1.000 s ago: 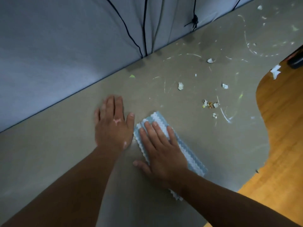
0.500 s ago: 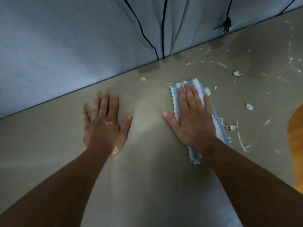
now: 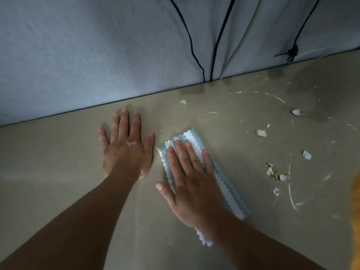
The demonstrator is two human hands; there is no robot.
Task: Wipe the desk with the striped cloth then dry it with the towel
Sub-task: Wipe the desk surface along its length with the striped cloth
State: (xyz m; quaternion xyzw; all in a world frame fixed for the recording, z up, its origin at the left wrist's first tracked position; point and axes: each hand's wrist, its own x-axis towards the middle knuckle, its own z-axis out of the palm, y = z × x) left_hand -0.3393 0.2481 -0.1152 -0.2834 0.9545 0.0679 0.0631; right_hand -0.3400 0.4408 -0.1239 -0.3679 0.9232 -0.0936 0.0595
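The folded blue-and-white striped cloth point(image 3: 227, 187) lies flat on the grey-brown desk point(image 3: 58, 172), running diagonally from centre toward lower right. My right hand point(image 3: 191, 182) presses flat on top of it, fingers together and extended, covering most of its left half. My left hand point(image 3: 126, 151) rests palm down on the bare desk just left of the cloth, fingers spread, holding nothing. No towel is in view.
White eggshell bits and crumbs point(image 3: 276, 173) and pale smears point(image 3: 292, 199) litter the desk to the right. A grey fabric backdrop point(image 3: 97, 45) with black cables point(image 3: 194, 51) rises along the far edge. An orange wooden surface point(image 3: 356, 221) shows at the right border.
My right hand has slid the cloth back toward me and leftward, from near the far edge to beside my left hand. The left hand has stayed planted on the desk.
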